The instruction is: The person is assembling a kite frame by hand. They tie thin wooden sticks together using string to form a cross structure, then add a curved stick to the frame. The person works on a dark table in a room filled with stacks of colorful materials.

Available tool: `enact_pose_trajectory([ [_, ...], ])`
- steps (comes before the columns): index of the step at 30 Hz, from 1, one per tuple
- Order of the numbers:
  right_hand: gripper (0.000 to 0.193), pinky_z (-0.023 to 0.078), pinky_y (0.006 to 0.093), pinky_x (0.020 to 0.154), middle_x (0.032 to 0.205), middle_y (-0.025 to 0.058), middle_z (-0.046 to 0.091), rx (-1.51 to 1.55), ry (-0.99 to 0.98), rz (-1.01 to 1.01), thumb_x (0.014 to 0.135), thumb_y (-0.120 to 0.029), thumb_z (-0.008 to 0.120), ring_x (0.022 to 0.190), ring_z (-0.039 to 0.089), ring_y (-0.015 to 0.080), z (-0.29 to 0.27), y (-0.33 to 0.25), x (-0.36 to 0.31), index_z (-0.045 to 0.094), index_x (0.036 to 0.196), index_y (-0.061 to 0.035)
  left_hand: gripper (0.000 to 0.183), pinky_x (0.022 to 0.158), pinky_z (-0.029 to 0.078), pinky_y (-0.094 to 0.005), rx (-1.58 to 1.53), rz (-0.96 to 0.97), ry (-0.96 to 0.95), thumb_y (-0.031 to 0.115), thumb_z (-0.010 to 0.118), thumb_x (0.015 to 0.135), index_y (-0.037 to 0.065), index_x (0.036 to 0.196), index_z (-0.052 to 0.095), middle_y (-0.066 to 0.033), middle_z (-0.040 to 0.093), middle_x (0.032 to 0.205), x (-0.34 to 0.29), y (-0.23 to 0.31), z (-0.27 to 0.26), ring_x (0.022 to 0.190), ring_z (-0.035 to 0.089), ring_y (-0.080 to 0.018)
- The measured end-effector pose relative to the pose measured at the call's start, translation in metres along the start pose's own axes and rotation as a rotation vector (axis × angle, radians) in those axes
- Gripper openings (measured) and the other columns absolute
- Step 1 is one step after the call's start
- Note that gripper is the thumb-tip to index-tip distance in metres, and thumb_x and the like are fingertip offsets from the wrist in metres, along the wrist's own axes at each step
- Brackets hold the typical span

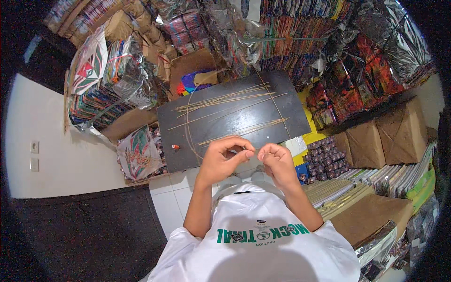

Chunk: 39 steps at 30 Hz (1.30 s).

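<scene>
thin sticks [260, 126] lie across the black worktop [182, 160]; at its near edge, left hand [221, 158] and right hand [280, 165] pinch narrowly; whether holding anything, cannot tell.

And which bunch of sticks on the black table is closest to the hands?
The front bunch, just past the left hand. The other sticks lie farther back on the table.
</scene>
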State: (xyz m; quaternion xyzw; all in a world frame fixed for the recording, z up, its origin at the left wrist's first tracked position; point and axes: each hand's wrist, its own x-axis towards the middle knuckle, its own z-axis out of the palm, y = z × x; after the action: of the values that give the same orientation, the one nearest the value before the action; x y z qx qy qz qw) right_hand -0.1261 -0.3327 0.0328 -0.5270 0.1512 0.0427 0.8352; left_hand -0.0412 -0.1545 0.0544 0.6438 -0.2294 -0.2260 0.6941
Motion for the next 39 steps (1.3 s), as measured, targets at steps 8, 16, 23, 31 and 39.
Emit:
enact_pose_trajectory([
  [8, 0.005, 0.036, 0.0164, 0.057, 0.079, -0.0059, 0.064, -0.07, 0.015, -0.067, 0.092, -0.011, 0.069, 0.066, 0.05, -0.0017, -0.003, 0.0, 0.003, 0.068, 0.09, -0.0058, 0.015, 0.07, 0.058, -0.0277, -0.121, -0.007, -0.026, 0.001, 0.073, 0.088, -0.003, 0.102, 0.07, -0.0096, 0.067, 0.099, 0.001, -0.007, 0.0, 0.082, 0.066, -0.0138],
  [16, 0.011, 0.039, 0.0199, 0.063, 0.08, -0.0061, 0.063, -0.374, 0.067, -0.101, 0.092, -0.013, 0.07, 0.071, 0.05, 0.0012, -0.046, 0.017, 0.017, 0.07, 0.096, -0.0032, 0.019, 0.067, 0.061, -0.0298, -0.188, 0.027, 0.073, 0.004, 0.075, 0.088, -0.003, 0.104, 0.069, -0.0073, 0.068, 0.089, 0.002, 0.002, -0.002, 0.073, 0.065, -0.0122],
  [23, 0.017, 0.049, 0.0296, 0.075, 0.085, 0.0071, 0.069, -0.892, 0.226, 0.031, 0.089, -0.015, 0.069, 0.081, 0.063, 0.0163, -0.151, 0.076, 0.03, 0.072, 0.101, -0.0029, 0.022, 0.068, 0.06, -0.028, -0.164, 0.037, 0.086, 0.005, 0.075, 0.088, -0.003, 0.108, 0.07, -0.0065, 0.069, 0.092, 0.003, 0.006, -0.02, 0.079, 0.066, -0.0105],
  [31, 0.021, 0.05, 0.033, 0.091, 0.109, 0.0155, 0.069, -0.74, 0.216, -0.325, 0.089, -0.012, 0.069, 0.102, 0.066, 0.023, -0.095, 0.031, 0.021, 0.072, 0.107, -0.0015, 0.026, 0.069, 0.058, -0.0269, -0.082, 0.037, 0.015, 0.003, 0.075, 0.087, -0.003, 0.113, 0.069, -0.0065, 0.07, 0.091, 0.011, 0.0, -0.006, 0.077, 0.066, -0.0116],
  [39, 0.016, 0.05, 0.0304, 0.089, 0.103, 0.0092, 0.067, -0.411, -0.154, -0.569, 0.093, -0.006, 0.066, 0.101, 0.062, 0.0152, -0.018, -0.01, 0.019, 0.07, 0.107, 0.0016, 0.035, 0.07, 0.057, -0.0256, -0.05, -0.032, -0.039, 0.0, 0.072, 0.088, 0.0, 0.123, 0.066, -0.0075, 0.069, 0.096, 0.01, -0.002, 0.012, 0.082, 0.067, -0.0118],
])
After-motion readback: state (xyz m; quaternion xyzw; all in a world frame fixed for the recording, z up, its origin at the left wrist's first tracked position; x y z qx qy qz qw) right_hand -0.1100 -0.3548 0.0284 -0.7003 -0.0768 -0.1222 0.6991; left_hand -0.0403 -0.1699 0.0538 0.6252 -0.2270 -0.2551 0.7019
